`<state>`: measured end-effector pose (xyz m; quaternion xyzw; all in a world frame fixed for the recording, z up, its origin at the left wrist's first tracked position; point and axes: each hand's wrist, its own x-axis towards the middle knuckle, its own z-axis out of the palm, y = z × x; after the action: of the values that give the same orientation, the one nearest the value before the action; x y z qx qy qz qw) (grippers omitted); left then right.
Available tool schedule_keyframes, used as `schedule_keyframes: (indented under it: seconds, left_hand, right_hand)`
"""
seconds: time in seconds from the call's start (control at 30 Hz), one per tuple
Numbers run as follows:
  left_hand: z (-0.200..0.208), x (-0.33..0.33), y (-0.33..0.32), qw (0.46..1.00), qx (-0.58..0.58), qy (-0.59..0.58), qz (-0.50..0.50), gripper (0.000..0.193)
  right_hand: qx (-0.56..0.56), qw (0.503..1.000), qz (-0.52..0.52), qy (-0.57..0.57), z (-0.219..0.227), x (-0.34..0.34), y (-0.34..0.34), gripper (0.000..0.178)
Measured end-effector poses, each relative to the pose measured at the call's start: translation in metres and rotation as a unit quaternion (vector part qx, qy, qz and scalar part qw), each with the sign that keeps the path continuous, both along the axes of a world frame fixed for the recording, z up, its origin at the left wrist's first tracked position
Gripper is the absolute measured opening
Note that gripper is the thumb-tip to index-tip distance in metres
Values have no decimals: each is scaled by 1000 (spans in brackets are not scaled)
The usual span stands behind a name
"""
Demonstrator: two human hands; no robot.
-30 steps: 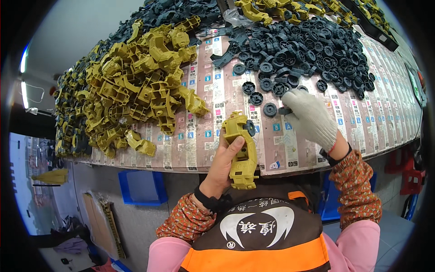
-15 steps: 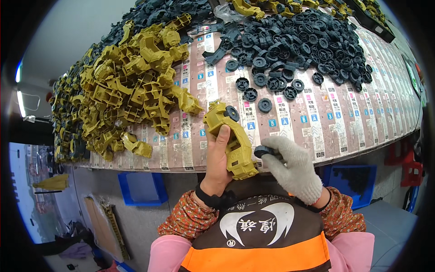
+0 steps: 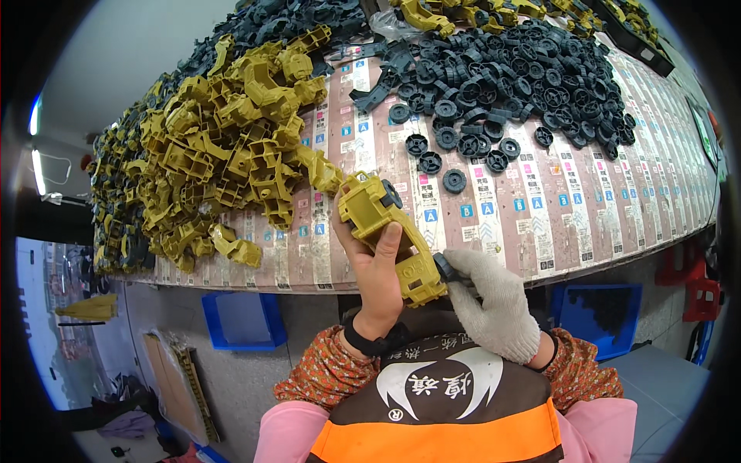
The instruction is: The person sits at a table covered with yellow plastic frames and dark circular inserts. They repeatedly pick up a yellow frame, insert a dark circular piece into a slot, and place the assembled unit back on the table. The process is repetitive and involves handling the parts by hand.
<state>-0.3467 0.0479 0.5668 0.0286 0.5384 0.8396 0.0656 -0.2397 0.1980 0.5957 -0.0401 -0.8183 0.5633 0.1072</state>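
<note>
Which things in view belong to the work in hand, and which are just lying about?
In the work:
yellow car body in left hand
dark wheel in gloved right hand
wheel pile
yellow body pile

Apparently lying about:
plastic bag
left blue bin
red stool

A blue bin (image 3: pixel 251 345) sits at 8 o'clock, and another blue bin (image 3: pixel 624 343) at 4 o'clock. A red stool (image 3: pixel 702 296) is near 3 o'clock. A bright light (image 3: pixel 37 171) shines at 9 o'clock. A crinkly clear bag (image 3: pixel 395 28) lies at 12 o'clock.
</note>
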Motion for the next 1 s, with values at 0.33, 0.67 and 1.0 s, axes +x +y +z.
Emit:
schedule_keyframes:
  seconds: [0.33, 0.67, 1.0]
  left_hand:
    - [1, 9, 20, 965, -42, 256, 38, 95]
    - [33, -39, 35, 985, 69, 75, -138, 93]
    - [9, -68, -55, 996, -83, 12, -37, 39]
  right_hand:
    - [-7, 999, 15, -29, 12, -10, 4, 35]
    - [36, 994, 45, -93, 39, -86, 53, 66]
    - [-104, 990, -91, -32, 80, -269, 243, 43]
